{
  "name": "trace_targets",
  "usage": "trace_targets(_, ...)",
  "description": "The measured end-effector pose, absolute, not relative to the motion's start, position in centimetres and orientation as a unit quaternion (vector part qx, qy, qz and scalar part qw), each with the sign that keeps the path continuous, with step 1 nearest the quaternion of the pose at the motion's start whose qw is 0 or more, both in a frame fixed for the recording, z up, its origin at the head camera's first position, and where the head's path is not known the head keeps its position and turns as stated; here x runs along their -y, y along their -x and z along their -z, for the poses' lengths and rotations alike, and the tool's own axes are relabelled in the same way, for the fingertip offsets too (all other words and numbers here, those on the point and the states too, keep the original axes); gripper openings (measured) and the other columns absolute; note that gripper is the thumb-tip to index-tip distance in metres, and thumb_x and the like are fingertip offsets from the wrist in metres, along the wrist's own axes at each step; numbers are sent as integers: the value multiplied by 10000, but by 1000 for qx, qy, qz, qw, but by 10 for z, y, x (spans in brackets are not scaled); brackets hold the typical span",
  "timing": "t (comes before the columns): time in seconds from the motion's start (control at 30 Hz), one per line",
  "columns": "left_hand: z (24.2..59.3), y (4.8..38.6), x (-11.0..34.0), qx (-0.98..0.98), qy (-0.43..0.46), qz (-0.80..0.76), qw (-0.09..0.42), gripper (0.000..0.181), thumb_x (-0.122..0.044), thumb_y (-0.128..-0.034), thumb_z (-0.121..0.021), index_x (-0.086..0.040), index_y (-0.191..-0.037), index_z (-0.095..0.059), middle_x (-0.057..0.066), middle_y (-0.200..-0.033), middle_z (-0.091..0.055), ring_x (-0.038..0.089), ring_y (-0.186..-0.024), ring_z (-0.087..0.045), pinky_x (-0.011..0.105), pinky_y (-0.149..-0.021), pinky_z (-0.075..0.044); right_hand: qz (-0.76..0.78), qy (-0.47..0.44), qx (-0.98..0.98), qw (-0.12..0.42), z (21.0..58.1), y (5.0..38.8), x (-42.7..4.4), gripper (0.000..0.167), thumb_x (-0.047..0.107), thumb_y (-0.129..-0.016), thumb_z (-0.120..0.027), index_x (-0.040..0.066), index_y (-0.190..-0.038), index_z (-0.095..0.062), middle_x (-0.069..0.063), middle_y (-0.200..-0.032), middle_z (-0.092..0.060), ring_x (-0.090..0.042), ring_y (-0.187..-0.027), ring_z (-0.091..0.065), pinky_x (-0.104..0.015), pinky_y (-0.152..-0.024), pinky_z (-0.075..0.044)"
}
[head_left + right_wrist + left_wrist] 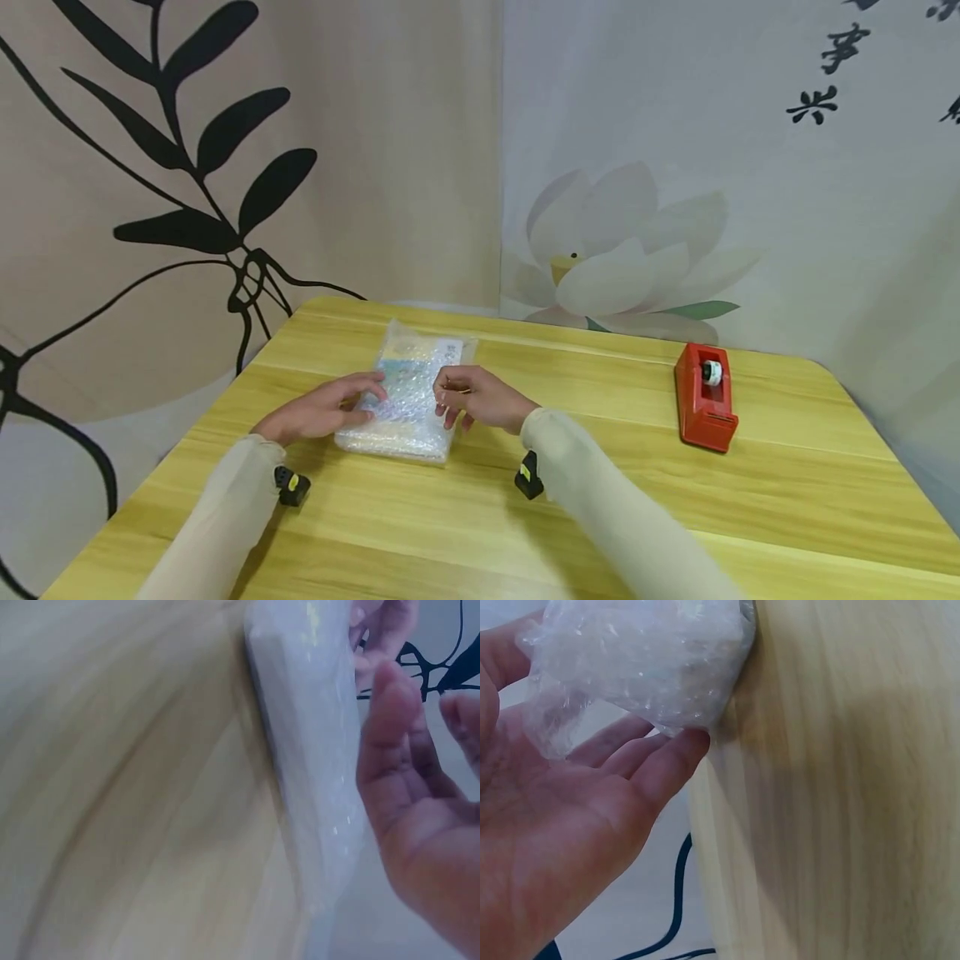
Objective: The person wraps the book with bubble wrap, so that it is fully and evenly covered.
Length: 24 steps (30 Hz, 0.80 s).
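Observation:
A flat package in clear bubble wrap (408, 396) lies on the table, with blue, yellow and white print showing through. My left hand (330, 408) rests at its left edge, fingers and thumb spread apart. In the left wrist view, the fingertips (694, 740) touch the wrap (652, 660), and a loose flap of it hangs before the palm. Above the package's right side is my right hand (480, 396), its fingers loosely bent with nothing seen between them. The right wrist view shows those fingers (394, 705) apart from the wrap (322, 750).
A red tape dispenser (705, 404) with a small roll stands on the right of the wooden table (600, 500). Behind the table hangs a printed curtain (405, 150) with leaves, a lotus and black characters.

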<state>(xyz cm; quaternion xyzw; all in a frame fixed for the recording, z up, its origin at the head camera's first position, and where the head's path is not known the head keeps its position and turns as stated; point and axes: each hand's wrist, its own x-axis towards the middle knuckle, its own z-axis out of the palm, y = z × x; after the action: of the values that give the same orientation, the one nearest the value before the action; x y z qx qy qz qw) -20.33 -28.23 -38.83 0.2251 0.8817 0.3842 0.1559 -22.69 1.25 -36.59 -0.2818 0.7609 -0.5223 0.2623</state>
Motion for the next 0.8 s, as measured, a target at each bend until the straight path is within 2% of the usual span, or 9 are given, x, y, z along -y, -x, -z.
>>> trace_targets(0.13, 385, 204, 279, -887, -214, -380, 152, 144, -145, -990, -589, -89, -1123, -594, 307, -1618, -234, 568, -1456, -248, 725, -1144, -254, 535, 263, -757, 266, 368, 229, 2, 214, 155, -1064, -482, -44, -1054, -559, -170, -851, -637, -188, -633, -611, -317, -527, -446)
trace_targets(0.27, 383, 203, 274, -890, -199, -385, 144, 157, -70, -948, -612, -66, -1097, -564, 314, -1601, -266, 553, -1478, -208, 714, -1167, -218, 549, 235, -753, 277, 372, 232, 15, 229, 151, -1060, -491, -70, -1095, -539, -63, -682, -551, -135, -495, -443, -275, -465, -322)
trace_targets(0.4, 383, 203, 269, -889, -206, -388, 129, 196, 10, -907, -628, -37, -1076, -541, 280, -1482, -428, 482, -1415, -335, 664, -1154, -267, 552, 210, -758, 277, 376, 236, 27, 222, 158, -1056, -501, -49, -1105, -562, 36, -502, -366, -93, -405, -242, -258, -421, -225)
trace_targets(0.5, 383, 204, 268, -894, -211, -378, 119, 241, 44, -884, -638, -44, -1085, -539, 222, -1364, -506, 405, -1295, -423, 609, -1092, -333, 556, 195, -761, 273, 378, 240, 36, 214, 151, -1052, -504, -36, -1121, -580, 62, -436, -264, -79, -375, -173, -255, -395, -197)
trace_targets(0.57, 382, 204, 267, -896, -212, -372, 119, 301, 48, -881, -643, -52, -1142, -529, 219, -1373, -501, 402, -1295, -430, 618, -1088, -348, 555, 186, -763, 274, 379, 242, 41, 210, 148, -1049, -508, -26, -1134, -586, 74, -422, -246, -71, -367, -167, -252, -392, -195)
trace_targets(0.63, 381, 205, 267, -895, -216, -371, 120, 407, 50, -884, -647, -47, -1253, -505, 250, -1446, -464, 449, -1377, -399, 663, -1131, -318, 558, 171, -763, 277, 380, 244, 45, 199, 138, -1042, -517, -21, -1136, -589, 72, -420, -250, -71, -369, -170, -251, -395, -196)
trace_targets(0.7, 381, 205, 268, -892, -220, -374, 126, 552, 36, -897, -647, -59, -1396, -432, 289, -1528, -389, 494, -1445, -329, 692, -1156, -272, 558, 153, -767, 279, 381, 246, 49, 177, 134, -1037, -524, -5, -1117, -601, 66, -419, -253, -76, -371, -173, -252, -399, -199)
trace_targets(0.8, 380, 206, 268, -887, -226, -379, 134, 724, 41, -907, -638, -89, -1533, -298, 318, -1591, -287, 522, -1477, -260, 703, -1165, -245, 558, 128, -771, 280, 382, 248, 53, 158, 140, -1033, -534, 19, -1092, -617, 63, -422, -258, -82, -379, -179, -254, -410, -212)
